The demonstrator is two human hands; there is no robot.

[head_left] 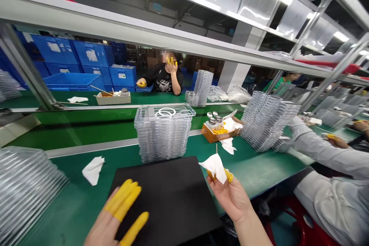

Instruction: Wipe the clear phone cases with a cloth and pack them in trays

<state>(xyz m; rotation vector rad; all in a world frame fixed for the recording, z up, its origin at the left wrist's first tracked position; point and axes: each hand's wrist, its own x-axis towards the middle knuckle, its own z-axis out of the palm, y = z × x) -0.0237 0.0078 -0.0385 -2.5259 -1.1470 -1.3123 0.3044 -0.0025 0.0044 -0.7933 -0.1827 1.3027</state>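
My left hand (121, 211), with yellow finger cots on its fingers, is spread over the left part of a black mat (170, 200) and holds nothing. My right hand (230, 196), also in yellow finger cots, is closed round a white wipe (215, 166) above the mat's right edge. A thin wooden stick (216, 148) pokes up behind the wipe; whether the fingers hold it too is hidden. Beyond the mat stands a tall stack of clear plastic trays (164, 134) with white rings (165, 112) on top. Another crumpled wipe (93, 170) lies left of the mat.
An orange-brown box (220, 134) holds yellow finger cots, metal-topped bottles and wipes. More clear trays stand at left (25, 196) and right (263, 121). A metal shelf beam (161, 34) crosses overhead. A co-worker in grey sleeves (319, 150) sits close at right; another person (164, 77) faces me across the bench.
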